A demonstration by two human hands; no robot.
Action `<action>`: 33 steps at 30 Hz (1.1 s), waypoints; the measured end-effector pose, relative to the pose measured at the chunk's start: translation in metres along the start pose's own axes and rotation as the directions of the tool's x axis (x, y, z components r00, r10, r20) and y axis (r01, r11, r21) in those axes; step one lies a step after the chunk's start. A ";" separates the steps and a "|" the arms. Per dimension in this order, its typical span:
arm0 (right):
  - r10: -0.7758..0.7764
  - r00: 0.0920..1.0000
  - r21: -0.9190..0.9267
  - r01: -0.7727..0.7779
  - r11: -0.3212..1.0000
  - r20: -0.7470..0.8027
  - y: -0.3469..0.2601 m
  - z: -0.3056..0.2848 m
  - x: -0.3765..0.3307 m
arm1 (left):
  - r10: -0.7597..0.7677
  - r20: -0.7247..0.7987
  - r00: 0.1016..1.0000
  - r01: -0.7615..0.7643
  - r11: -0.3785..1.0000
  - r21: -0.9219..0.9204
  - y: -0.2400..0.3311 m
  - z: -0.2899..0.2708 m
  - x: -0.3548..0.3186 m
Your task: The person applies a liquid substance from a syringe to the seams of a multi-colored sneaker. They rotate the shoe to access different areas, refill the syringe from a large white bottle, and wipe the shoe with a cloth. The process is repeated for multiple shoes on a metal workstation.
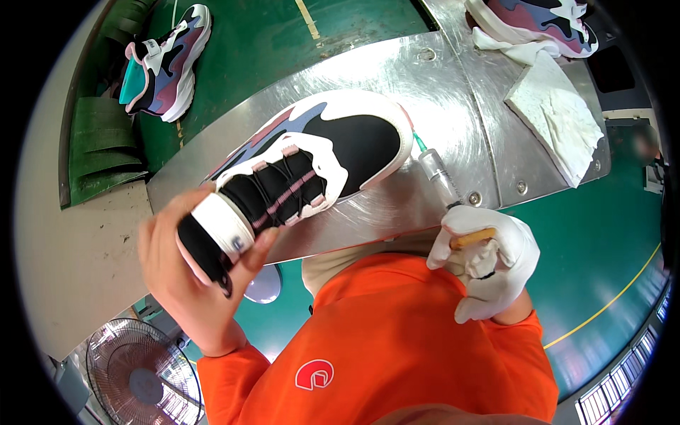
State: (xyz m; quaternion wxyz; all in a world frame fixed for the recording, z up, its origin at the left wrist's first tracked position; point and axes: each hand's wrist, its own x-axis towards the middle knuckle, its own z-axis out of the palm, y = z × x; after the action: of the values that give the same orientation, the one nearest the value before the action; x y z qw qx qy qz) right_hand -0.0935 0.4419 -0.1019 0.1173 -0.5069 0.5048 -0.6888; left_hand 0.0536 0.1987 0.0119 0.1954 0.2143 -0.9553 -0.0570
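Note:
A sneaker point(358, 145) in black, white, blue and pink is held above the metal plate, its toe pointing right. My bare left hand point(195, 262) grips it around the ankle collar, thumb on the near side and fingers on the far side. In my right hand point(489, 258), which wears a white glove, is a clear syringe point(439, 177) with a green needle hub. Its tip reaches the edge of the sole at the toe; whether it touches I cannot tell. A short tan piece point(472, 239) and some crumpled white material also show within the right hand's curled fingers.
A metal plate point(453, 106) with bolts lies over the green conveyor belt point(269, 35). A second sneaker point(170, 64) rests on the belt at far left, another point(545, 25) at far right beside a white cloth point(556, 113). A fan point(145, 382) stands at lower left.

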 end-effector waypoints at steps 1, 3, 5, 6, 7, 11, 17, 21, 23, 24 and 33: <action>-0.011 1.000 -0.019 0.011 1.000 0.007 0.004 -0.001 -0.001 | -0.013 0.005 1.000 0.013 1.000 -0.023 -0.001 0.003 0.007; -0.070 0.998 -0.014 0.070 0.997 0.001 0.015 0.003 0.001 | 0.001 0.021 1.000 0.000 0.998 -0.060 -0.005 0.002 0.019; -0.025 1.000 -0.008 0.025 1.000 -0.012 0.018 0.005 0.002 | 0.020 0.051 0.999 -0.016 0.997 -0.072 -0.017 0.004 0.030; 0.042 0.999 0.016 -0.042 0.999 -0.025 0.017 0.006 0.002 | 0.002 0.098 0.995 0.013 0.989 -0.144 -0.021 0.005 0.038; 0.109 0.993 0.041 -0.108 0.993 -0.039 0.015 0.007 0.003 | -0.036 0.117 0.992 0.058 0.981 -0.187 -0.023 0.006 0.040; 0.161 0.987 0.135 -0.161 0.978 0.010 0.018 0.005 0.008 | -0.183 0.232 0.955 0.253 0.912 -0.322 -0.028 0.004 0.053; 0.170 0.985 0.159 -0.165 0.973 -0.017 0.015 0.009 0.017 | -0.228 0.437 0.870 0.420 0.807 -0.416 -0.041 -0.002 0.083; 0.053 0.996 0.070 -0.048 0.996 -0.073 0.017 0.014 0.020 | -0.226 0.502 0.835 0.456 0.796 -0.399 -0.050 -0.004 0.094; -0.002 0.998 0.057 0.006 0.998 -0.059 0.019 0.015 0.023 | -0.206 0.537 0.818 0.458 0.798 -0.391 -0.055 -0.003 0.101; -0.050 0.997 0.064 0.054 0.996 -0.058 0.022 0.015 0.024 | -0.183 0.546 0.818 0.439 0.811 -0.386 -0.059 -0.003 0.104; 0.001 0.994 0.127 0.012 0.992 -0.108 0.018 0.019 0.020 | -0.237 0.432 0.870 0.416 0.823 -0.386 -0.052 -0.007 0.103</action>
State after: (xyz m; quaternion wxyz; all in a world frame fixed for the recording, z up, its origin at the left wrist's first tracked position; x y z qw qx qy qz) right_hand -0.0933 0.4094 -0.1054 0.1201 -0.4620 0.4641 -0.7461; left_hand -0.0094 0.1072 0.0445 0.0470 0.3096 -0.8799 -0.3572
